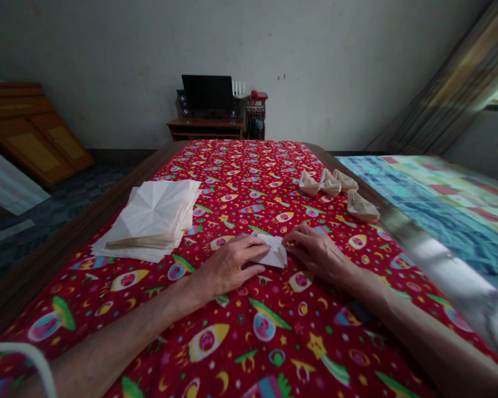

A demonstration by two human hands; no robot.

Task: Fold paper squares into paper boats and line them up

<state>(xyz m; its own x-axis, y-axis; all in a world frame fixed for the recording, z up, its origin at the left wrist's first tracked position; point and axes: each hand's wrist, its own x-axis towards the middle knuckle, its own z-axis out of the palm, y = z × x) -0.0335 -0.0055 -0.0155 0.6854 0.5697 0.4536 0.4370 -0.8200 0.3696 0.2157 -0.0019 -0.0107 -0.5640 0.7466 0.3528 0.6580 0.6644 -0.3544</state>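
A small folded white paper (275,253) lies on the red patterned cloth in front of me, with creased flaps on its right part. My left hand (234,260) grips its left side, fingers over the top and thumb along the near edge. At the right edge, my right hand (317,251) has its fingers and thumb pinched together on the paper; the fingertips are partly hidden. To the left sits a stack of creased paper sheets (151,213). Several finished-looking folded paper boats (330,183) stand grouped at the right, one of them (362,209) nearer to me.
The red cloth (249,342) covers a long table with a dark wooden edge (120,190). A monitor (207,93) on a small desk stands against the far wall. At the right is a bed with a patterned cover (431,204). A white curved tube (25,349) crosses the lower left corner.
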